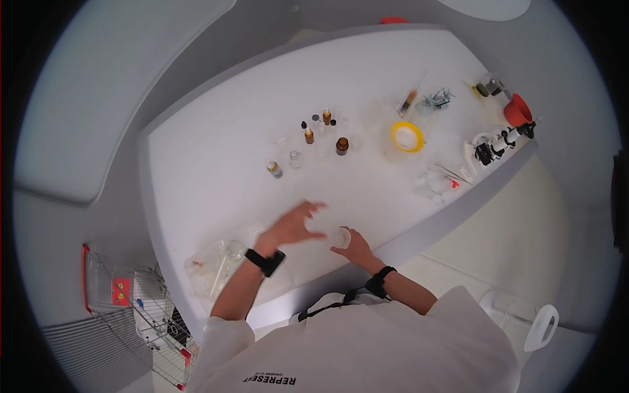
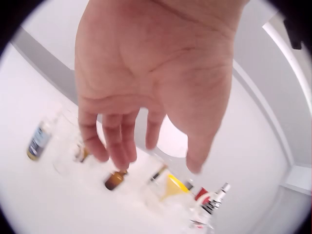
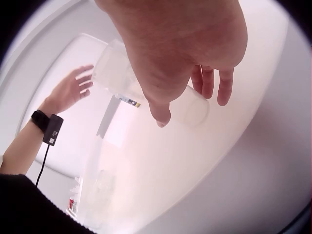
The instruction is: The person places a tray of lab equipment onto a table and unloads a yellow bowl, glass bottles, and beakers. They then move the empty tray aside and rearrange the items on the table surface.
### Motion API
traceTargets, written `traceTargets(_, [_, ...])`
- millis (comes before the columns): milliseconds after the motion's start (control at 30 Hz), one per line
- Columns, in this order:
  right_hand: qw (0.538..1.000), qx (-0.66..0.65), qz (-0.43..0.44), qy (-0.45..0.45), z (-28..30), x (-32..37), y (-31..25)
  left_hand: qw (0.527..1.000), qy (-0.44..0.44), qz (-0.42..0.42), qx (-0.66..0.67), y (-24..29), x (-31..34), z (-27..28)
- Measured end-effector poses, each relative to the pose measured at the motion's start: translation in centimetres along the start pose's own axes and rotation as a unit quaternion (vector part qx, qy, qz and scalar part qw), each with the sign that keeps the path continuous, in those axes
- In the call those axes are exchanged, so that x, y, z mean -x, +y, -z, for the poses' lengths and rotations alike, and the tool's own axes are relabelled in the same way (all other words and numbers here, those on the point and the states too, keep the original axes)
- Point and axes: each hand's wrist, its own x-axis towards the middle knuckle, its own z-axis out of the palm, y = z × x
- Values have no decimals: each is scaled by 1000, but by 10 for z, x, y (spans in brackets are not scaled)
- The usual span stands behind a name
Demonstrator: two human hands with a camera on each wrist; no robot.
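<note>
My right hand (image 1: 356, 247) grips a clear, see-through cup (image 1: 340, 238) near the front edge of the white table. In the right wrist view the cup (image 3: 111, 68) is tilted, with the thumb on one side and the fingers on the other. Nothing is in my left hand (image 1: 291, 226), which hovers just left of the cup with fingers spread and thumb apart. Its bare palm (image 2: 151, 68) fills the upper left wrist view. Beyond it stand a labelled bottle (image 1: 274, 169), a clear glass bottle (image 1: 295, 160) and an amber bottle (image 1: 342, 146).
More small amber bottles (image 1: 309, 136) stand mid-table. A yellow-rimmed funnel (image 1: 397, 139), a microscope (image 1: 488, 152) and a red container (image 1: 517, 110) are to the right. Clear glassware (image 1: 234, 249) lies at the near left. A shopping cart (image 1: 121, 314) stands beside the table.
</note>
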Motion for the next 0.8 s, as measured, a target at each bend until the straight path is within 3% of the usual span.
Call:
traceTargets(67, [1000,-22,5,-15,-2,-15,-23,994,-74,-20,-75,1,12,-34])
traceTargets(167, [999,-33,24,-24,-17,-32,-26,986,67,-2,-150,-27,23,-60])
traceTargets(200, [999,-22,39,-19,-21,-35,-24,987,66,-1,-149,-23,24,-56])
traceTargets(400, [998,-22,20,-59,-11,-28,-48,981,77,96,-148,4,26,-14])
traceTargets(533, [997,-75,17,-33,-13,-16,-26,964,165,143,-154,-28,35,48])
traceTargets(667, [998,-66,8,-7,-4,5,25,919,248,174,-252,-75,47,116])
traceTargets(733, [998,-59,16,10,7,17,43,906,266,200,-263,-100,44,138])
traceTargets(800, [999,-40,-30,13,16,27,55,900,282,209,-260,-129,37,145])
